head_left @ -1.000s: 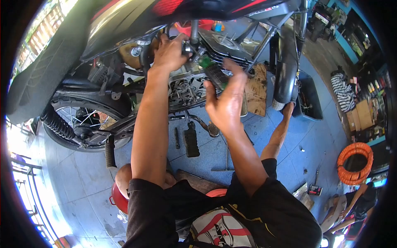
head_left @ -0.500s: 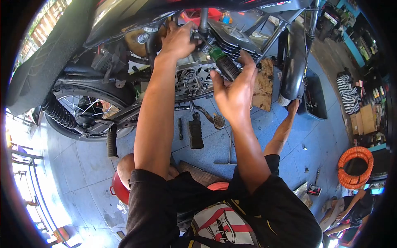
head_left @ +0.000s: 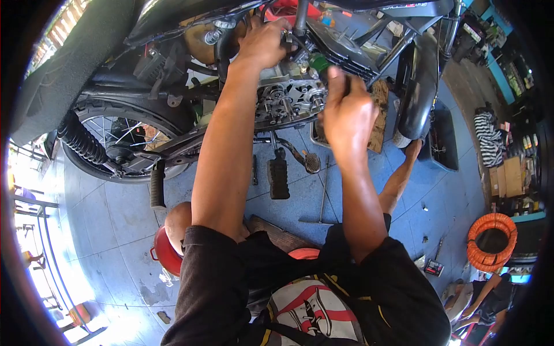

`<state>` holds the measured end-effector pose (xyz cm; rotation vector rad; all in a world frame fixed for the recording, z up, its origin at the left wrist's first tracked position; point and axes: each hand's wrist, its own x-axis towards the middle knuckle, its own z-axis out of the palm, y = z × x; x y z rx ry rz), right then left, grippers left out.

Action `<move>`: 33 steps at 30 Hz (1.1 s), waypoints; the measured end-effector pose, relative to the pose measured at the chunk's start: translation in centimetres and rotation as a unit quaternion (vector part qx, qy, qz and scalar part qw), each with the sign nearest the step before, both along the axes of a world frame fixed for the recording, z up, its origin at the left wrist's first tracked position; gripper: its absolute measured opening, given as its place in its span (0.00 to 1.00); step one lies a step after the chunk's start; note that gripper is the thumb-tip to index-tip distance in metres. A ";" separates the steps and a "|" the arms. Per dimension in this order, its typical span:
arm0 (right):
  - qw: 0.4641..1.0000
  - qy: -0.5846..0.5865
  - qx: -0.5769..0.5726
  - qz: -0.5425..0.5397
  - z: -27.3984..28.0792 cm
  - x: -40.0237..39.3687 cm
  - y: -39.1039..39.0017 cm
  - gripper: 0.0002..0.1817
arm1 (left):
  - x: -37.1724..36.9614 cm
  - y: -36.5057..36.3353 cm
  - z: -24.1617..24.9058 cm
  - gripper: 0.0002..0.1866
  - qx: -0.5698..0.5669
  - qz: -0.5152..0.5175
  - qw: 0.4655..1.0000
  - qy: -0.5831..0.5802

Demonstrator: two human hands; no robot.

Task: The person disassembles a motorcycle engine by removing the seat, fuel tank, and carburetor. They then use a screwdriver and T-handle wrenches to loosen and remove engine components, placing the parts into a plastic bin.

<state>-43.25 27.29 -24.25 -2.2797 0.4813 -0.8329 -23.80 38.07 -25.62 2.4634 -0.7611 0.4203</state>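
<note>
My left hand (head_left: 264, 44) reaches into the top of the motorcycle engine, its fingers bent around a small part there that I cannot make out. Its fingertips are near the shaft of a screwdriver. My right hand (head_left: 350, 109) is closed on the screwdriver (head_left: 318, 62), whose green collar shows in front of the fingers while the rest of the handle is hidden. Below both hands lies the opened engine case (head_left: 283, 104) with metal gears and shafts. The finned cylinder (head_left: 340, 46) is beside the screwdriver.
The rear wheel (head_left: 124, 141) stands at the left. A footpeg (head_left: 278, 179) and a pedal (head_left: 311, 162) stick out below the engine. A dark bin (head_left: 444, 138) stands at the right, an orange hose coil (head_left: 491, 242) lower down. Another person (head_left: 482, 300) is at the lower right.
My right hand has gone from open fingers beside the screwdriver handle to closed around it. The engine and my left hand appear slightly farther right in view.
</note>
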 end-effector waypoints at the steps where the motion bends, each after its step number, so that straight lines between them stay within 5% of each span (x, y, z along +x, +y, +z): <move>1: 1.000 -0.001 0.000 0.000 0.9 -0.4 0.1 0.23 | 0.3 0.0 0.2 0.31 0.000 -0.018 1.000 0.019; 3: 0.969 -0.025 0.237 0.065 1.8 -1.2 0.0 0.22 | 0.5 0.0 -0.1 0.31 0.001 -0.014 1.000 -0.002; 4: 0.965 -0.230 -0.090 0.084 0.2 0.0 -0.5 0.22 | 0.7 -0.1 -0.2 0.31 0.000 -0.009 1.000 -0.022; 7: 0.958 -0.122 -0.235 0.108 0.4 -1.2 -0.4 0.22 | 1.4 0.1 0.2 0.29 -0.036 -0.063 0.997 0.007; 9: 0.962 -0.121 -0.226 0.095 0.7 -0.7 -0.3 0.23 | 1.3 -0.1 0.2 0.27 -0.038 -0.040 0.998 -0.004; 11: 0.998 0.061 -0.003 0.036 2.1 -0.3 -0.5 0.24 | 1.2 -0.1 0.4 0.27 -0.027 -0.039 0.999 0.011; 12: 0.987 0.060 0.129 0.068 2.5 -0.4 -0.9 0.23 | 1.3 -0.1 0.3 0.28 -0.027 -0.046 0.999 0.008; 13: 0.987 0.059 0.129 0.069 2.0 -0.4 -0.9 0.23 | 1.4 -0.1 0.3 0.28 -0.028 -0.046 0.999 0.007; 15: 0.967 -0.202 -0.117 0.098 0.6 -0.5 -0.6 0.21 | 1.3 -0.2 0.1 0.25 -0.047 -0.042 0.997 -0.046; 19: 0.923 -0.152 -0.329 0.127 0.2 -0.9 -1.2 0.19 | 1.0 -0.1 0.9 0.25 -0.047 -0.039 0.997 0.038; 21: 0.938 -0.101 -0.329 0.052 0.7 -0.8 -0.8 0.17 | 0.4 0.0 1.2 0.25 -0.034 -0.036 0.998 0.023; 22: 0.997 0.002 -0.055 0.060 2.3 -0.9 -0.7 0.17 | 0.3 -0.1 0.8 0.25 -0.032 -0.037 0.999 0.023; 23: 0.968 0.099 0.221 0.067 3.8 -0.7 -0.7 0.18 | 0.4 -0.3 0.7 0.25 -0.034 -0.019 0.999 0.006; 25: 0.940 0.099 0.315 0.087 3.5 -0.9 -1.2 0.17 | 0.5 -0.3 0.5 0.24 -0.031 -0.006 0.999 -0.009; 26: 0.994 -0.022 0.059 0.084 1.6 -0.4 -1.6 0.16 | 0.6 -0.3 0.7 0.24 -0.032 0.001 0.999 -0.009; 27: 0.967 -0.137 -0.202 0.073 1.3 -0.4 -1.3 0.16 | 0.8 -0.4 0.5 0.24 -0.033 0.008 0.999 -0.006; 29: 0.968 -0.102 -0.206 0.098 1.5 -0.9 -1.3 0.16 | 1.7 -0.1 0.6 0.23 -0.021 -0.010 1.000 -0.010; 31: 0.894 -0.036 -0.429 0.123 1.7 -0.6 -1.8 0.19 | 1.9 -0.2 0.6 0.23 -0.011 -0.025 1.000 -0.013; 33: 0.897 -0.060 -0.415 0.138 1.7 0.1 -1.5 0.18 | 2.2 -0.2 0.3 0.22 -0.034 -0.026 0.999 0.001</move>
